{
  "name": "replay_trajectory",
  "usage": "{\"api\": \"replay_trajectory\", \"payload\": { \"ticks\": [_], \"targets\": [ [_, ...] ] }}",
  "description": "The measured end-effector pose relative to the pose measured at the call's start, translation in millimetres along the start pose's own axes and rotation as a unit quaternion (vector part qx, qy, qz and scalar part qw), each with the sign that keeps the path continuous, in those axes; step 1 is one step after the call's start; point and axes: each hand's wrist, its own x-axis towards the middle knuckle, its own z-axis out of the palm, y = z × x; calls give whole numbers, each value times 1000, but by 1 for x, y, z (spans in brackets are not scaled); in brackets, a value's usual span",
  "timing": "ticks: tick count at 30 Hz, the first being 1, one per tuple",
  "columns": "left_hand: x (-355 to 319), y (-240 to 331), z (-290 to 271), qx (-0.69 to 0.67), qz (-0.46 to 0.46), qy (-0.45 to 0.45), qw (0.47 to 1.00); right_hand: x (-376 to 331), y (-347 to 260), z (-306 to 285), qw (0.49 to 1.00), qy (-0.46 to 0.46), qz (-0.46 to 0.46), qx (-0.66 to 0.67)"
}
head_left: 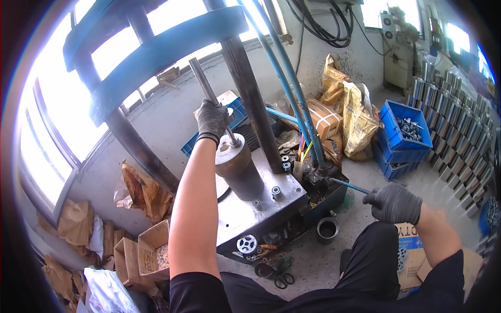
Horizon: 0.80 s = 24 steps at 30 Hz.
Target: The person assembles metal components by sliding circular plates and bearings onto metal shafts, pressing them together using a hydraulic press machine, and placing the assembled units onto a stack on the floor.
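My left hand (213,120), in a dark grey glove, is closed round a steel rod (201,75) that stands tilted upward. Below the fist, a thinner shaft (229,134) runs down to the top of a thick metal cylinder (239,167). That cylinder stands upright on the press's steel plate (229,221). At right, my right hand (394,202), gloved alike, grips the end of a blue lever (350,185), which reaches to the valve block (315,176) beside the plate. Small ring-shaped bearings (276,192) sit on the plate near the cylinder.
The press's blue crossbeam (172,55) and dark columns (250,99) rise around the cylinder. Blue crates (404,130) of metal parts and stacked steel tubes (454,130) stand right. A metal cup (328,228) and scissors (283,280) lie low; cardboard boxes (151,248) stand left.
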Motion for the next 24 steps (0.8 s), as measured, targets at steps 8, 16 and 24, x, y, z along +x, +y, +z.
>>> {"api": "replay_trajectory", "payload": {
  "ticks": [8,16,24],
  "targets": [
    [-2,5,1,-20,-2,0,1000,-21,-10,12,979,-193,34,-61],
    [6,-4,3,-20,-18,-12,1000,-14,-6,3,996,-78,37,-13],
    [2,2,2,36,9,-15,999,-19,-1,13,976,-202,38,-74]
  ]
}}
